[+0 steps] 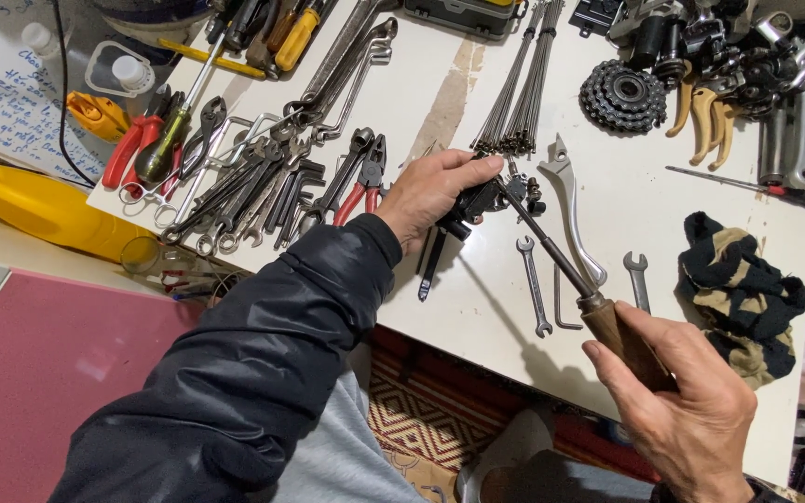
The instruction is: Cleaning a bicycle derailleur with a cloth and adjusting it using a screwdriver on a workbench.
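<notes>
My left hand grips a small black metal bicycle part just above the white table. My right hand holds a screwdriver by its brown wooden handle. The long dark shaft runs up and left, and its tip meets the black part. A silver brake lever lies on the table just behind the shaft. Two small open-end wrenches lie under it.
Pliers and wrenches are spread at the left. A bundle of spokes and a black sprocket cluster lie at the back. A black-and-tan rag sits at the right. A yellow bottle lies far left.
</notes>
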